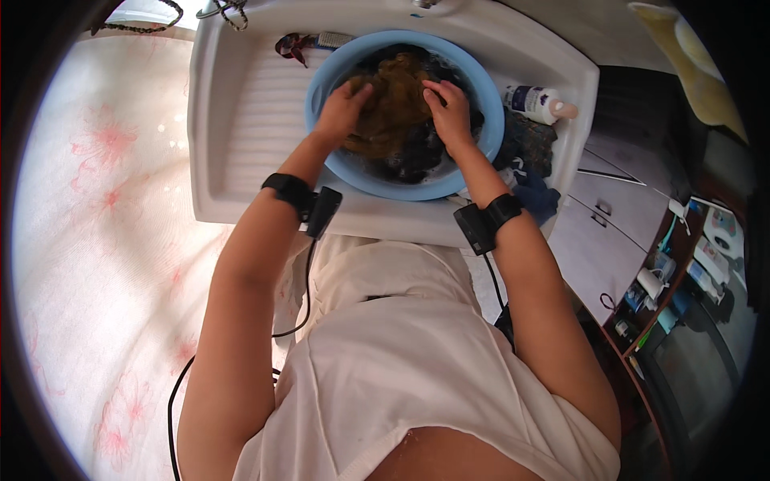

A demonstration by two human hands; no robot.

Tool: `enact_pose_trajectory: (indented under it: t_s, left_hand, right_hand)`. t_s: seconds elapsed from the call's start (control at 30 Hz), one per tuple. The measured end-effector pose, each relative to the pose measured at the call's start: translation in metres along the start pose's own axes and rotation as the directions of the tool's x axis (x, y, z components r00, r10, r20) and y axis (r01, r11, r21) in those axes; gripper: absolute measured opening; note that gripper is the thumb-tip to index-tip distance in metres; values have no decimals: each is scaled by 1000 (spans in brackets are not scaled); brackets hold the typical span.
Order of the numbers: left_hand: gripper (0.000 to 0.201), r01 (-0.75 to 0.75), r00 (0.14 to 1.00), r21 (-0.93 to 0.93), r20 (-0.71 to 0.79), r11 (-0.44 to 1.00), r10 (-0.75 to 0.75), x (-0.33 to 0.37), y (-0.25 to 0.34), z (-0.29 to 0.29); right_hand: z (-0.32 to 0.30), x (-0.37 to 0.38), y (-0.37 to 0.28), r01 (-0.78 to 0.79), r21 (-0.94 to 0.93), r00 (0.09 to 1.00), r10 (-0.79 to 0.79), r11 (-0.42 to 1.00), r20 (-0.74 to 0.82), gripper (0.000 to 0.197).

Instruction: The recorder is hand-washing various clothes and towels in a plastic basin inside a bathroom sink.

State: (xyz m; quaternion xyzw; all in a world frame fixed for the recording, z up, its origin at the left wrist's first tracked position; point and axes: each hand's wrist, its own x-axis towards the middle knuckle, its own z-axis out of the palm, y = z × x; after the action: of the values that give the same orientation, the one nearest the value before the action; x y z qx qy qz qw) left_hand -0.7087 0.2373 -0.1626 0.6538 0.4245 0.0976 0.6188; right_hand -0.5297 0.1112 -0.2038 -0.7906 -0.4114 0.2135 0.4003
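A light blue basin (491, 152) stands in the sink, holding water and dark wet laundry (417, 156). On top of the laundry lies a wet brown cloth (393, 96), partly bunched. My left hand (343, 112) is closed on the cloth's left side, its fingertips partly hidden in the folds. Across from it, my right hand (449, 116) pinches the cloth's right edge between thumb and fingers. Both forearms reach over the basin's near rim, and each wears a black strap with a small box and a cable.
The white sink (241, 204) has a ribbed washboard slope on the left. A scrubbing brush (333, 40) and a dark red patterned band (295, 48) lie behind the basin. To the right are a white bottle (533, 104) and dark wet clothes (529, 148). A pale floral curtain (104, 200) hangs left.
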Motion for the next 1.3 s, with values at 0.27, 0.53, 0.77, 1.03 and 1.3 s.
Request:
enact_pose_trajectory:
  t_s: [0.27,0.53,0.77,1.03,1.3]
  left_hand:
    - [31,181,982,-699,167,692,-87,-21,91,20]
    - [30,397,915,-831,393,391,-94,-27,107,49]
    - [38,160,978,-657,5,737,-208,-11,91,52]
    - [49,128,901,-50,-411,991,-137,26,20,17]
    - [63,225,956,414,-268,882,-118,26,8,-13]
  right_hand:
    - [-19,-14,-55,-449,496,879,466,743,98,39]
    - [-26,-10,-89,-632,774,745,294,26,598,45]
    - [-4,-17,-79,-670,739,672,364,-72,645,40]
    - [-21,-3,-76,-610,599,792,370,519,486,50]
    - [-57,11,-27,-641,326,767,592,694,248,57]
